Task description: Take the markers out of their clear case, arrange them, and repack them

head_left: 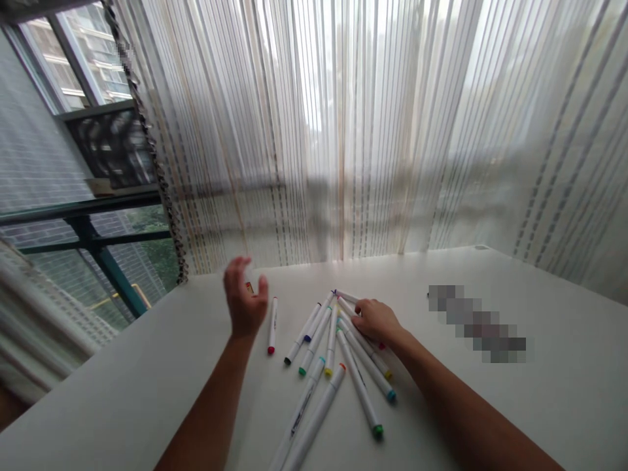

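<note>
My left hand (245, 297) is raised over the left part of the white table, fingers apart and nothing in it. Just to its right lies a marker with a red end (273, 327). Curled over the fanned-out white markers, my right hand (377, 318) closes on a marker with a pink-red end (345, 303), partly hidden under the hand. Around the fingers lie a yellow-ended marker (370, 353), a blue-ended marker (375, 376) and a green-ended marker (360, 386). Several more, including an orange-ended marker (321, 409), spread toward me.
A small red and yellow item (250, 288) is partly hidden behind my left hand. A blurred-out object (475, 324) lies on the right of the white table (554, 392). Striped sheer curtains (338, 131) hang behind the far edge, with a window and railing (88, 229) at left.
</note>
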